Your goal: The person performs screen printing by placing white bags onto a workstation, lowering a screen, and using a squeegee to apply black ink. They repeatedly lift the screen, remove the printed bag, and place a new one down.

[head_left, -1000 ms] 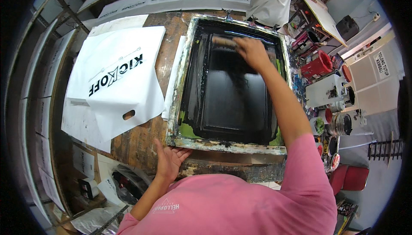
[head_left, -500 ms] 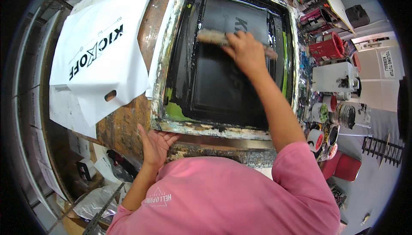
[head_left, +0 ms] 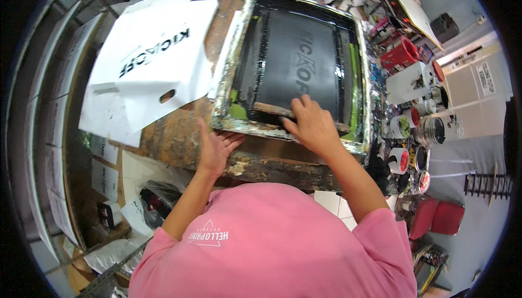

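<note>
My right hand (head_left: 312, 126) grips the squeegee (head_left: 274, 110), fingers curled over it. Its long axis runs across the screen frame (head_left: 231, 83). My left hand (head_left: 215, 148) rests flat, fingers spread, at the near edge.

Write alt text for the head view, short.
Seen from above, a person in a pink shirt grips a squeegee with the right hand at the near edge of an ink-covered printing screen, while the left hand rests flat on the worn table. White printed bags lie to the left; ink pots crowd the right.
</note>
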